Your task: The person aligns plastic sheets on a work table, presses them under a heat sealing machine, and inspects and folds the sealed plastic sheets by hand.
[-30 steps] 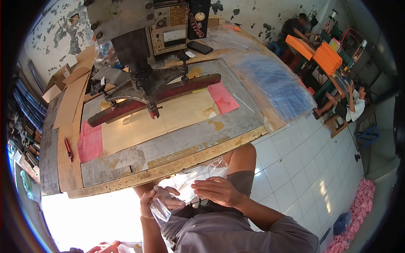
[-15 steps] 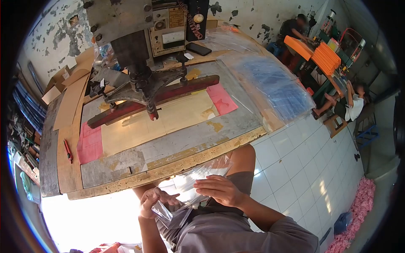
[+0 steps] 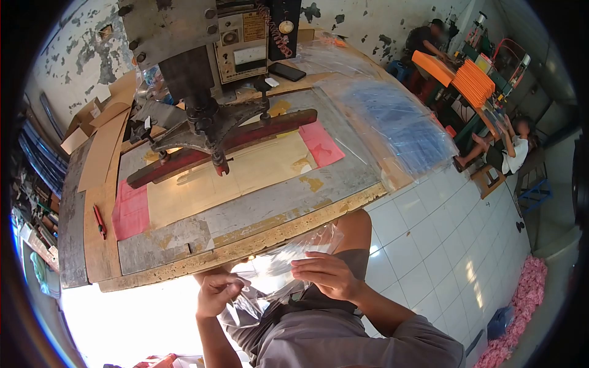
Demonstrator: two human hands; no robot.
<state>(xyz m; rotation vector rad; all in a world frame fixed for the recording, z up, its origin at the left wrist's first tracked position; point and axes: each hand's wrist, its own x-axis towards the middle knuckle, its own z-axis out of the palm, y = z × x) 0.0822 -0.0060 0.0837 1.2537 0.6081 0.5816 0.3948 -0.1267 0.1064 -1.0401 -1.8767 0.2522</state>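
A piece of clear, shiny plastic film (image 3: 279,265) is stretched over my lap, below the table's front edge. My left hand (image 3: 218,293) pinches its left side between thumb and fingertips, and a crumpled part hangs beneath. On the right, the fingers of my right hand (image 3: 326,276) lie together along the film, gripping it with the thumb hidden behind. Beyond both hands, a press with a long red-edged bar (image 3: 245,144) stands over a yellow sheet (image 3: 230,168) with pink ends on a grey plate (image 3: 343,178).
Stacked bluish clear plastic sheets (image 3: 399,122) cover the table's right side. A phone (image 3: 287,71) lies at the back and a red pen (image 3: 99,221) at the left. Two people sit at the far right near orange sheets (image 3: 472,83). Pink material (image 3: 524,294) is heaped on the floor.
My left hand has closed from spread fingers into a pinch on the film and moved slightly left. My right hand has shifted a little to the right and up with the film.
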